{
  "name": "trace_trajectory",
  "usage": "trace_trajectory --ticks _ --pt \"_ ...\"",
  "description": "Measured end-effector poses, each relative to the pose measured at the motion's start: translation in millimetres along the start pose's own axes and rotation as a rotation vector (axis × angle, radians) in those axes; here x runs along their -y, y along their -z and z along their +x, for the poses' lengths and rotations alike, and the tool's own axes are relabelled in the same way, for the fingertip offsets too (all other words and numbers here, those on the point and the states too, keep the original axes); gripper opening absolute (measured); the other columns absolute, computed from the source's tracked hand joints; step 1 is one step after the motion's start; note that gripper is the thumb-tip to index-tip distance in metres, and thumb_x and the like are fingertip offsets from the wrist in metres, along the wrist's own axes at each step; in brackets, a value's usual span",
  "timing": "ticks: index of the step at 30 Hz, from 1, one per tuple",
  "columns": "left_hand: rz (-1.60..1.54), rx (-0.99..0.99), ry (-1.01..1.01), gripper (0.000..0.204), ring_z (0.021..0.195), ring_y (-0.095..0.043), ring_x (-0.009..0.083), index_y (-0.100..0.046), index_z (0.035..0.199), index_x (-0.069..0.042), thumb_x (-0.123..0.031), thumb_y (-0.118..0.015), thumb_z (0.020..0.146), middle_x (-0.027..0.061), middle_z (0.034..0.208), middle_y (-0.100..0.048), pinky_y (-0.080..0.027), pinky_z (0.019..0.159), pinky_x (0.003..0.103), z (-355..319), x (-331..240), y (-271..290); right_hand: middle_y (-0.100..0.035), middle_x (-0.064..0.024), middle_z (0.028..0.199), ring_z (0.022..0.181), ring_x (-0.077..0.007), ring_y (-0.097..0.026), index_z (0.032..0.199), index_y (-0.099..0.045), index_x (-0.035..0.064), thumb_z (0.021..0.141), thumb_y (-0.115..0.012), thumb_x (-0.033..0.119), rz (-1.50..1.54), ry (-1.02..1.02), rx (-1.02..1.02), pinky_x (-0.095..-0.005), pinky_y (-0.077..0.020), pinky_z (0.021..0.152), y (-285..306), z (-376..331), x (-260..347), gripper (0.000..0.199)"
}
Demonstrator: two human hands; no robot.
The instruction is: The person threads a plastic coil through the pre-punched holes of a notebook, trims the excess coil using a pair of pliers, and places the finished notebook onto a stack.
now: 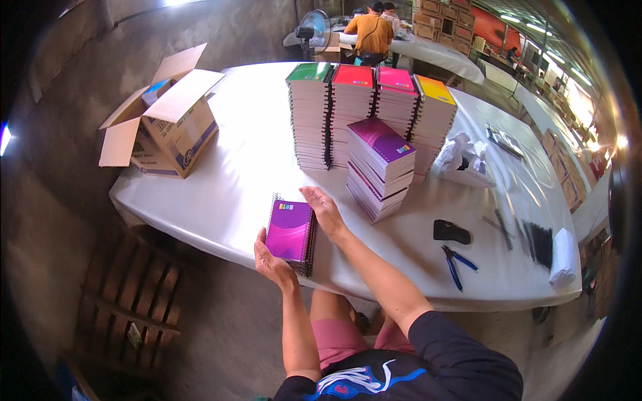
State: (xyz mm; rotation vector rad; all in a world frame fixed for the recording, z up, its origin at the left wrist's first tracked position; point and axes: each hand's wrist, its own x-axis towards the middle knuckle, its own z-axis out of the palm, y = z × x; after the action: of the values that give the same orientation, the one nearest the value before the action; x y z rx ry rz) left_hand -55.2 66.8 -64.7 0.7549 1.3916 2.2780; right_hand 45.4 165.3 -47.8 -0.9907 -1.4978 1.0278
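A short stack of purple spiral-bound notebooks (289, 230) lies near the table's front edge, with black wire coils showing along its right side. My left hand (272, 262) rests against its near left side, fingers stretched along the edge. At its far right corner is my right hand (324, 208), held flat with fingers extended. Neither hand wraps round the stack; parts of the fingers on the stack's sides are hidden. Farther right stands a taller, slightly turned stack of purple notebooks (381, 167).
Behind stand tall notebook stacks: green (309, 113), red (352, 110), pink (396, 100) and yellow (436, 110). An open cardboard box (177, 134) is at left. Rightward lie crumpled white plastic (465, 164), a black object (451, 231), blue-handled pliers (456, 266), loose black coils (537, 242) and a white roll (563, 257).
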Motion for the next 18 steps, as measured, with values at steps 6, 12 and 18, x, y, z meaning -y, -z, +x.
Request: trace_trajectory --ticks 6,12,18 --pt "-0.053 0.024 0.053 0.061 0.090 -0.063 0.0244 -0.057 0.109 0.014 -0.040 -0.030 0.102 0.0206 0.096 -0.064 -0.051 0.080 0.033 5 15 0 -0.068 -0.0081 0.091 0.086 -0.0135 -0.060 0.099 -0.068 -0.0006 0.096 -0.046 0.047 0.371 -0.141 -0.024 -0.0246 -0.0442 0.082 -21 -1 -33 0.052" --pt "-0.071 0.009 -0.101 0.070 0.088 -0.063 0.0233 -0.058 0.108 0.012 -0.049 -0.025 0.100 0.0179 0.097 -0.065 -0.050 0.082 0.033 10 26 8 -0.067 -0.0073 0.092 0.088 -0.0121 -0.059 0.101 -0.068 -0.0002 0.097 -0.044 0.047 0.346 -0.070 -0.016 -0.0225 -0.0431 0.083 -22 -6 -35 0.052" --pt "0.026 0.085 -0.126 0.076 0.090 -0.063 0.0253 -0.059 0.109 0.012 -0.056 -0.027 0.097 0.0189 0.099 -0.065 -0.051 0.081 0.034 11 34 9 -0.068 -0.0050 0.089 0.085 -0.0115 -0.059 0.097 -0.069 -0.0002 0.098 -0.042 0.046 0.414 -0.137 -0.058 -0.0226 -0.0436 0.081 -24 -6 -42 0.053"
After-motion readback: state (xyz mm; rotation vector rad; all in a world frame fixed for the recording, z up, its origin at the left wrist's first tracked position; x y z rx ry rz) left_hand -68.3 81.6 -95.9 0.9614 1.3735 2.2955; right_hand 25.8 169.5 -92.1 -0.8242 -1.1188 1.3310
